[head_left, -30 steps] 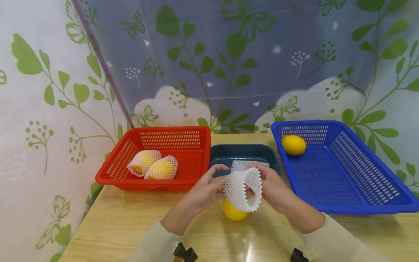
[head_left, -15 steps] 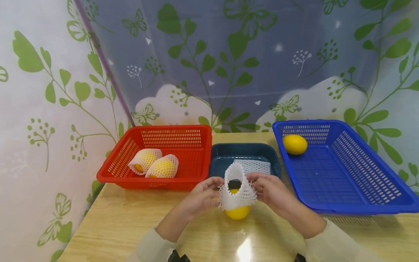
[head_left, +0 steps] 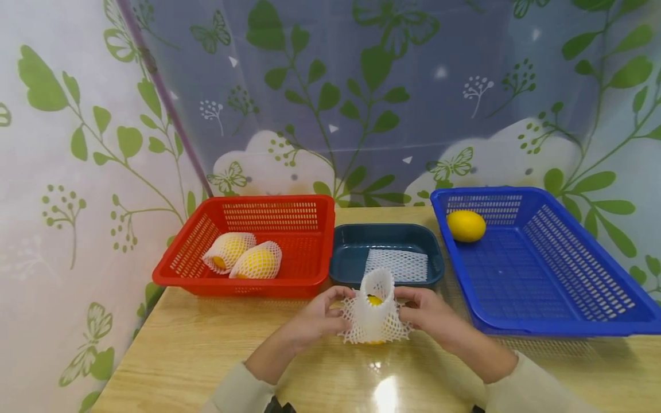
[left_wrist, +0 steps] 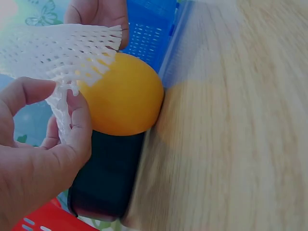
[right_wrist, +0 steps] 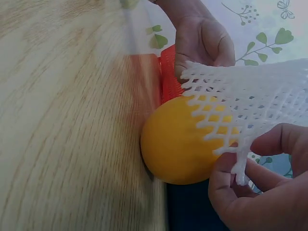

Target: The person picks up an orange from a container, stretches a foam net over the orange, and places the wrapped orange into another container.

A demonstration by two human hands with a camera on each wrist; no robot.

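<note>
A white foam net sleeve (head_left: 373,324) sits over a yellow oval fruit (left_wrist: 127,98) that rests on the wooden table. The net's upper end stands up as an open tube, and its lower edge flares out over the fruit's upper part. My left hand (head_left: 321,318) pinches the net's edge on the left between thumb and fingers. On the opposite side my right hand (head_left: 431,315) pinches the other edge the same way. In the right wrist view the net's holes stretch across the fruit (right_wrist: 175,144), whose lower part is bare. From the head, the net hides most of the fruit.
Behind the hands stands a dark teal tray (head_left: 351,246) holding flat foam netting (head_left: 400,265). At left, a red basket (head_left: 302,252) contains two netted yellow fruits (head_left: 258,262). The blue basket (head_left: 521,281) at right holds a bare yellow fruit (head_left: 466,226).
The net, first tilted sideways above the fruit, has turned upright and been drawn down over it. Both hands have moved down slightly with the net's edges.
</note>
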